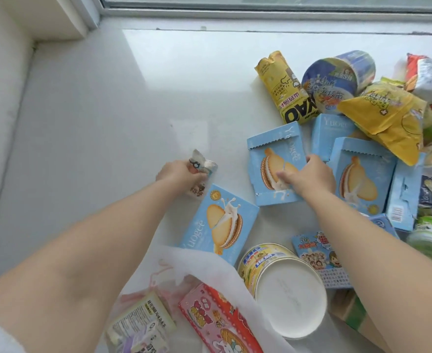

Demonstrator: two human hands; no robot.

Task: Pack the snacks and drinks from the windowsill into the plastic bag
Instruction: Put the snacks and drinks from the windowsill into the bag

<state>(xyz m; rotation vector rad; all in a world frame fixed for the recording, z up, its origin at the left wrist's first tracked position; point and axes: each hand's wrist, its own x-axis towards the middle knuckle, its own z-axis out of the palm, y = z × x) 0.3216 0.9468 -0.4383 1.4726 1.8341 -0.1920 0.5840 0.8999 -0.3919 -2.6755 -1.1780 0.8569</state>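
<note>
My left hand (181,174) grips a small crinkled snack wrapper (202,163) on the white windowsill (108,110). My right hand (309,178) holds the right edge of an opened light-blue biscuit box (273,159). Another light-blue biscuit box (222,222) lies between my arms. The translucent white plastic bag (210,266) lies open at the bottom, with a pink-red box (217,319) and a pale green packet (141,319) inside. A yellow-white tub (283,284) lies on its side beside the bag.
More snacks pile up at the right: further blue boxes (362,174), a yellow pouch (388,118), a yellow stick pack (283,90), a blue noodle cup (337,75), a cartoon card box (316,258), a green cup (431,238). The window frame (235,11) runs along the back.
</note>
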